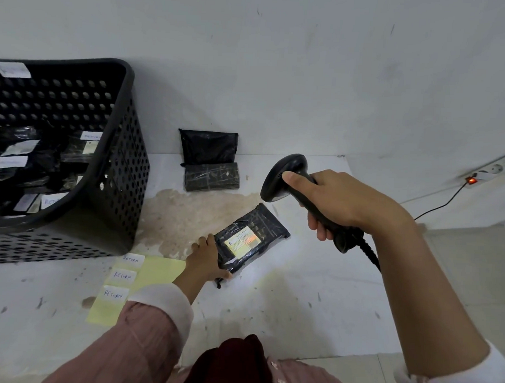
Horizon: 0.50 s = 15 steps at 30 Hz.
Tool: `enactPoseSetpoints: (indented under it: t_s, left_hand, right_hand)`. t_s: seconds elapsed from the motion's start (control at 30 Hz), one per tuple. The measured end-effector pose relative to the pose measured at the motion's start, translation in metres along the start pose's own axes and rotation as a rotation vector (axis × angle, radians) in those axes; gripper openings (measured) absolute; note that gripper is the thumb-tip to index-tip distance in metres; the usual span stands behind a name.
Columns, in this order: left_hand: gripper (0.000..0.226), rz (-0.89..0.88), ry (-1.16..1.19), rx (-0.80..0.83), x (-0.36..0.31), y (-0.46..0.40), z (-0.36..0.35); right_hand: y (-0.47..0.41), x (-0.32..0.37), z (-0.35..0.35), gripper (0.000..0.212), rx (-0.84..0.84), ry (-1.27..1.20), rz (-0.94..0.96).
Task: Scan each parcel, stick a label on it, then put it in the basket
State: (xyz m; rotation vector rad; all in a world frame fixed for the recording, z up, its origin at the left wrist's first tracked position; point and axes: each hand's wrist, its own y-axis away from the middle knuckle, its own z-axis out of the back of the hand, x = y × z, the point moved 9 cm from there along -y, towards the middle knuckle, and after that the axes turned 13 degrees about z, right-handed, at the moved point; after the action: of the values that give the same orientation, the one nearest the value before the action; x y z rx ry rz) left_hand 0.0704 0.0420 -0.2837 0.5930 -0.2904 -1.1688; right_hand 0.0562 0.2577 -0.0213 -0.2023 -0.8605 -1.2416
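A black wrapped parcel [261,229] lies on the white floor mat, its shipping label lit by a red and white scanner beam. My left hand [206,258] holds the parcel's near left end, thumb under its corner. Gripped in my right hand [339,203] is a black barcode scanner [286,175], held above the parcel and aimed down at it. Two more black parcels sit by the wall: one [211,177] flat, another [208,146] leaning upright behind it. The black perforated basket [123,164] at the left holds several labelled parcels. White "RETURN" labels [124,275] lie on a yellow sheet.
The yellow backing sheet [157,271] lies left of my left arm, in front of the basket. A white power strip [492,171] with a lit red switch and a black cable sits at the far right by the wall. The scanner's coiled cord hangs under my right wrist.
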Motion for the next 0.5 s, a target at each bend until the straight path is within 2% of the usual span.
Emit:
enactPoseSetpoints:
  t_s: [0.17, 0.33, 0.5]
  left_hand:
    - [0.122, 0.004, -0.006, 0.008, 0.0, 0.001, -0.001]
    - [0.121, 0.002, -0.003, 0.009, 0.001, 0.0, -0.002]
    - [0.122, -0.01, -0.012, 0.002, 0.002, 0.002, -0.004]
  right_hand:
    - [0.001, -0.006, 0.0, 0.045, -0.019, -0.051, 0.019]
    - [-0.008, -0.037, -0.012, 0.047, -0.059, -0.087, -0.013]
    - [-0.029, -0.124, -0.065, 0.056, -0.14, 0.0, -0.156]
